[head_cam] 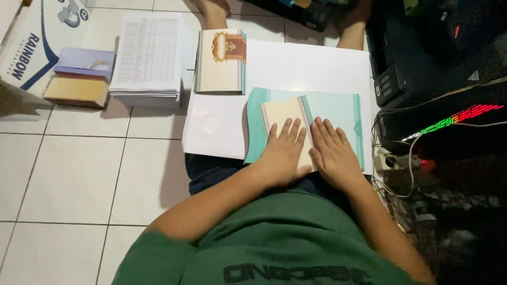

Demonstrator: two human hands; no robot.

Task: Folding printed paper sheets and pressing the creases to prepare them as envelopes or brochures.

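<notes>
Centrally, a teal sheet lies on a white board across the seated person's lap, with a cream folded flap turned over its left half.

Left hand: flat, fingers spread, palm pressing the flap; grasping nothing.

Right hand: flat, fingers together, pressing along the flap's right edge where it meets the teal sheet; grasping nothing. The two hands lie just beside each other.

Farther up the board: a stack of cream covers with a gold and red emblem.

Left, on the tiled floor: a pile of printed pages, coloured paper packs, a cardboard box.

Right: a dark printer, cables.
</notes>
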